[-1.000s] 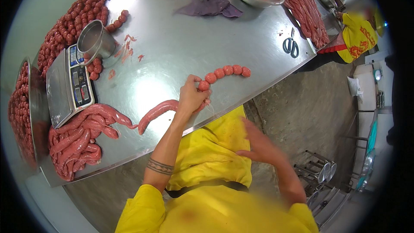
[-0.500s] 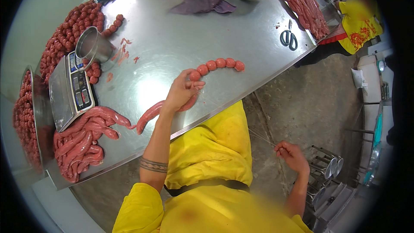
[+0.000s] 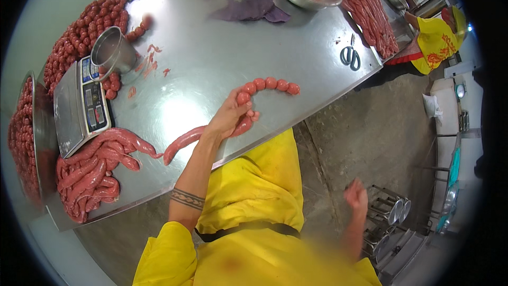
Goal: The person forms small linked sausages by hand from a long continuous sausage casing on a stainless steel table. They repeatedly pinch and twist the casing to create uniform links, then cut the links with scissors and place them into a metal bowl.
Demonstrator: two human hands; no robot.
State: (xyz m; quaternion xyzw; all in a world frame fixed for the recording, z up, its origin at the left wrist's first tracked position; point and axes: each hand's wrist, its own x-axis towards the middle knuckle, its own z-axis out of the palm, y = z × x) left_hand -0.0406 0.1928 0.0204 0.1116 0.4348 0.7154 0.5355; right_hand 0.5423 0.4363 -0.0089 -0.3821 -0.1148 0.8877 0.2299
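My left hand (image 3: 231, 114) is closed around a sausage (image 3: 185, 143) on the steel table, its fingers at the spot where the smooth length meets a row of tied round links (image 3: 271, 83). The links curve away to the right, and the untied part runs left under my wrist. Off the table's near edge, over the floor, my right hand (image 3: 356, 195) is closed like a fist and smeared by motion. A thin string ran to it from the sausage half a second ago; now the string barely shows.
A pile of untied sausage (image 3: 92, 172) lies near left, beside a scale (image 3: 79, 108) and metal jug (image 3: 114, 53). Tied links (image 3: 84, 37) are heaped behind. Scissors (image 3: 350, 58), a purple cloth (image 3: 254, 6) and a steel bowl (image 3: 312, 0) lie farther off. A co-worker in yellow (image 3: 436, 42) stands far right.
My right hand has moved slightly down, its fingers now more curled and blurred. My left hand has turned on the sausage, and the nearest link has shifted slightly right and nearer.
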